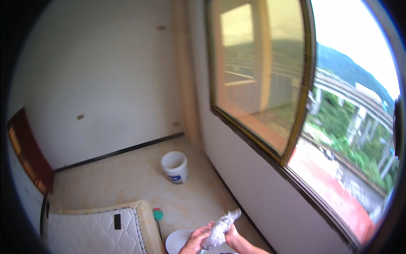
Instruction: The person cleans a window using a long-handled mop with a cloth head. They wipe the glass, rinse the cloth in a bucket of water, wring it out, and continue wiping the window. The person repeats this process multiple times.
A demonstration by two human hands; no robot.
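Observation:
Low in the head view, a bunched, light grey cloth [219, 234] is held between both hands above the floor. My left hand [197, 238] lies along the cloth's left side with its fingers against it. On the other side, my right hand [234, 237] grips the cloth, and one crumpled end sticks out past it. Beneath and beside my left hand stands a white basin [175, 240], partly hidden by the hand. Nearby on the floor is a long-handled brush or duster with a green and red head [158, 214].
A white plastic bucket [174, 166] stands on the floor ahead. At the lower left, a dark phone [117, 221] lies on a quilted white mattress [92, 233]. A sliding window [308, 104] with a brown frame is partly open on the right wall.

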